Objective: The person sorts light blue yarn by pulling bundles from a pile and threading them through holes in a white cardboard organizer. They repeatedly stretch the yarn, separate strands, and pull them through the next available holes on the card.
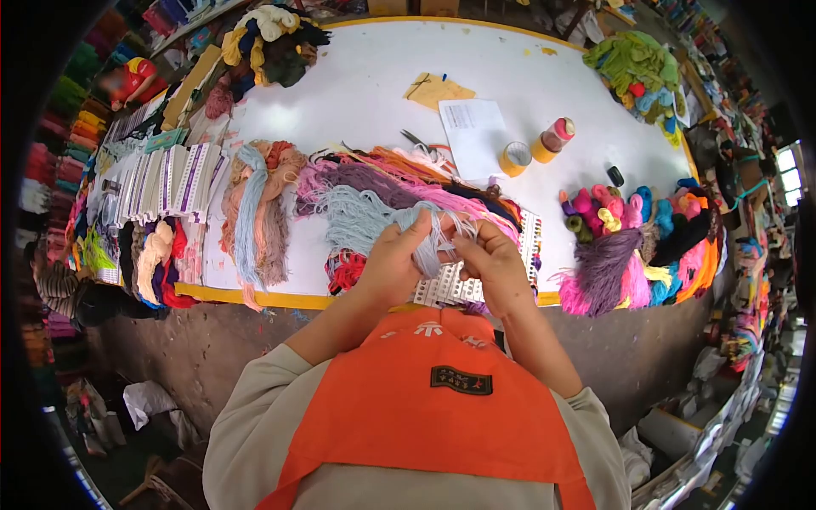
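Note:
Pale blue yarn is looped around the fingers of my left hand, which is closed on it. Across from it, my right hand pinches strands of the same yarn between thumb and fingers. A larger pale blue skein lies on the table just left of and behind my hands. Purple, pink and orange skeins are spread beyond it. Under my hands lie white cards with punched holes, partly hidden by my hands.
Stacked white hole-punched cards and hanging skeins stand left on the white table. Scissors, a paper sheet, a tape roll and a jar lie behind. Bright yarn bundles are right. A person in red is far left.

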`<state>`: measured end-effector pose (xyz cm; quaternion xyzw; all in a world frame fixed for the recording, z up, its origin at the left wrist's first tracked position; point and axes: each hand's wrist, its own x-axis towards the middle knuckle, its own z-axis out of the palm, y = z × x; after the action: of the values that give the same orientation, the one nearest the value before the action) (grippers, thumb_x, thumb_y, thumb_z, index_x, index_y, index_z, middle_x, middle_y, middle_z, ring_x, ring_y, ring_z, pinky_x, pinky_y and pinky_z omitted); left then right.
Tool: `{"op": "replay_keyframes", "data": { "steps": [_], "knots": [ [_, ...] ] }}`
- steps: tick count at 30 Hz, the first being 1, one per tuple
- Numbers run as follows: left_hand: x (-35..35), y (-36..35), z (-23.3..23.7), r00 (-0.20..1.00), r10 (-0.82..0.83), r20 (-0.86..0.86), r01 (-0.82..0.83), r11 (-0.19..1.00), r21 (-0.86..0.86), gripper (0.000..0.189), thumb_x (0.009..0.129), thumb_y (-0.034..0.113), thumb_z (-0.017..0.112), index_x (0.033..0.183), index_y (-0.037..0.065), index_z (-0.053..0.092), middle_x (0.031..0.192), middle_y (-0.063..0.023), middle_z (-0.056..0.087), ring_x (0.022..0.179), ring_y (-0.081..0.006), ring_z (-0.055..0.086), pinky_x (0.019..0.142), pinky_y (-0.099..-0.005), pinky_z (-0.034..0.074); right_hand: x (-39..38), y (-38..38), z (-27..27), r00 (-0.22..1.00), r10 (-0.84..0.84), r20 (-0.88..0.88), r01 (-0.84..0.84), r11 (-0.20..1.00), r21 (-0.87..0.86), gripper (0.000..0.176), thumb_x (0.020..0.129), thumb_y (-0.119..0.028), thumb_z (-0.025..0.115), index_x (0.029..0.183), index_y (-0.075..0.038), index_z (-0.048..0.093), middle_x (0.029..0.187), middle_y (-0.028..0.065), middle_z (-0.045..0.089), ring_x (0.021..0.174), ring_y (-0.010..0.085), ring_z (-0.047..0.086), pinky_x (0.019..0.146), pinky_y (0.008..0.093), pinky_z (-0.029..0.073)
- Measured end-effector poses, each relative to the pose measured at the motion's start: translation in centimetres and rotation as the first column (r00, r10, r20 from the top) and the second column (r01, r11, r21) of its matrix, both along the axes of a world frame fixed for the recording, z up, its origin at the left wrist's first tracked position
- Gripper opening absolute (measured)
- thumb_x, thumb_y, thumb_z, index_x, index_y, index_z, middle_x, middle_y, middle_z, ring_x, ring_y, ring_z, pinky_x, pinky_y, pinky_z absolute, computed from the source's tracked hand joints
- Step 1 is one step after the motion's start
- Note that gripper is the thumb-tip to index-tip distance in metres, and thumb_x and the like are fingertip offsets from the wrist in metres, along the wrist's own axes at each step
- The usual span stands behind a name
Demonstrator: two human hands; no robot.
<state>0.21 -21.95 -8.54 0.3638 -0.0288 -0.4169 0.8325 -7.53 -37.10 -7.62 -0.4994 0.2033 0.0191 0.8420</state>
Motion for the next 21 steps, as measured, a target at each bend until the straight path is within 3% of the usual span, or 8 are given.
{"op": "replay_keyframes", "data": {
  "steps": [3,7,9,10,12,17,19,21],
  "knots": [
    [-0.1,-0.3,0.5,0.999,-0.042,0.018,0.042,0.999,-0.008,0.051,0.104,0.034,0.038,0.127,-0.01,0.049,0.117,-0.0145,0.061,0.1,-0.0205,0.062,0.088,-0.0368,0.05,0.1,0.1,-0.5,0.989,0.142,-0.045,-0.148,0.887,-0.437,0.018,0.085,-0.008,0.069,0.102,-0.004,0.065,0.081,-0.0015,0.062,0.064,0.0046,0.053,0.055,0.0202,0.044],
    [0.1,-0.5,0.3,0.998,-0.049,0.032,0.05,0.998,-0.038,0.049,0.103,0.033,0.041,0.126,-0.009,0.05,0.114,-0.0146,0.062,0.098,-0.0212,0.063,0.086,-0.037,0.051,0.2,0.1,-0.6,0.99,0.136,-0.024,-0.132,0.886,-0.445,0.018,0.086,-0.01,0.068,0.103,-0.005,0.064,0.084,-0.0006,0.063,0.065,0.0053,0.056,0.056,0.02,0.045],
    [0.3,-0.4,-0.7,0.999,0.001,0.042,-0.002,1.0,0.005,0.047,0.103,0.032,0.043,0.124,-0.008,0.052,0.111,-0.0147,0.063,0.096,-0.0213,0.063,0.085,-0.037,0.051,0.3,0.1,0.1,0.999,0.05,-0.002,-0.049,0.977,-0.207,0.014,0.09,-0.011,0.064,0.102,-0.005,0.062,0.085,0.0012,0.065,0.067,0.0071,0.06,0.056,0.0199,0.047],
    [0.4,-0.5,-0.9,0.997,0.051,0.054,-0.054,0.997,0.046,0.045,0.102,0.032,0.045,0.122,-0.007,0.054,0.109,-0.0149,0.063,0.095,-0.0215,0.064,0.083,-0.0369,0.052,0.3,-0.1,0.3,0.999,0.049,-0.003,-0.049,0.977,-0.205,0.014,0.09,-0.011,0.064,0.102,-0.005,0.062,0.085,0.0012,0.065,0.067,0.0071,0.06,0.056,0.0199,0.047],
    [0.5,-0.5,-0.6,0.996,0.05,0.072,-0.054,0.997,0.056,0.045,0.102,0.033,0.046,0.118,-0.007,0.056,0.103,-0.0126,0.064,0.092,-0.0186,0.063,0.081,-0.0338,0.051,0.5,-0.7,0.6,1.0,-0.001,-0.009,0.002,0.996,0.094,0.01,0.094,-0.012,0.058,0.1,-0.005,0.06,0.085,0.003,0.065,0.068,0.0095,0.062,0.057,0.0199,0.047],
    [0.2,-1.0,0.1,0.993,0.043,0.108,-0.043,0.999,-0.007,0.041,0.1,0.034,0.049,0.111,-0.004,0.061,0.098,-0.0084,0.065,0.089,-0.0144,0.063,0.077,-0.0292,0.05,0.7,-0.7,0.3,1.0,-0.013,0.014,0.012,0.998,0.063,0.011,0.094,-0.013,0.058,0.101,-0.005,0.06,0.086,0.0034,0.065,0.069,0.0097,0.062,0.058,0.0199,0.048],
    [-0.2,-1.2,0.4,0.994,0.071,0.079,-0.08,0.99,0.114,0.037,0.099,0.032,0.053,0.111,-0.001,0.063,0.099,-0.006,0.065,0.089,-0.0123,0.062,0.074,-0.0271,0.049,0.8,0.0,0.6,0.999,-0.004,-0.032,0.0,0.99,-0.141,0.016,0.091,-0.013,0.064,0.104,-0.005,0.063,0.086,0.0017,0.065,0.07,0.0076,0.06,0.058,0.0197,0.047],
    [-0.5,-1.2,0.3,0.99,0.031,0.14,-0.054,0.985,0.162,0.035,0.099,0.031,0.053,0.112,0.0,0.063,0.1,-0.0053,0.065,0.089,-0.0116,0.061,0.074,-0.0267,0.049,0.8,0.3,0.2,1.0,-0.002,-0.01,0.001,0.989,-0.151,0.02,0.087,-0.013,0.069,0.105,-0.006,0.066,0.086,0.0001,0.065,0.073,0.006,0.059,0.059,0.0199,0.047]
  ]
}}
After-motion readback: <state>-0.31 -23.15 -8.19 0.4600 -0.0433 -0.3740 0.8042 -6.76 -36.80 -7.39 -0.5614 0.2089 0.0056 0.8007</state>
